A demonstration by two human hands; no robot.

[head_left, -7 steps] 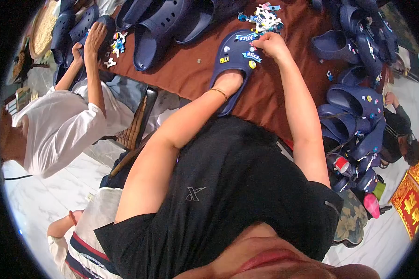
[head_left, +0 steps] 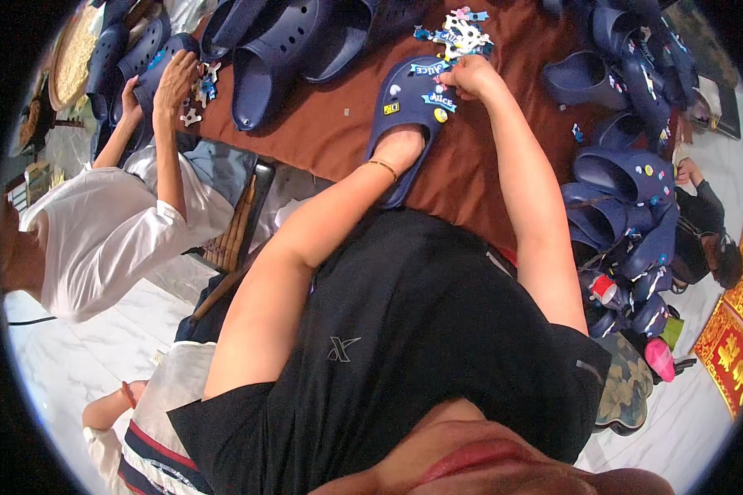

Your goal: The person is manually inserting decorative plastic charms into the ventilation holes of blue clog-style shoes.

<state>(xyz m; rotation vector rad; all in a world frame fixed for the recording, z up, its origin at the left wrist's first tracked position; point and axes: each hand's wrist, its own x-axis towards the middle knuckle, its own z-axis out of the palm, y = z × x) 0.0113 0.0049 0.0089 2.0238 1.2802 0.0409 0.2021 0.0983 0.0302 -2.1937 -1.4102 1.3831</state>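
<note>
A navy blue clog lies toe away from me on the brown cloth, with several colourful charms on its upper. My left hand reaches into its foot opening; the fingers are hidden inside. At the clog's upper right side, my right hand is closed, its thumb and forefinger pinched on a small pinkish shoe charm, partly covered by the fingertips. A blue-and-white lettered charm sits just below them. Right beyond the right hand is a pile of loose charms, mostly white and blue.
Several plain navy clogs lie at the far left of the brown cloth. Charm-decorated clogs are heaped along the right. At left, a co-worker's hand is beside another clog and some loose charms.
My hands keep nearly the same place on the clog. The co-worker's nearer hand has shifted slightly from the clog toward the loose charms, and the whole view has moved a little.
</note>
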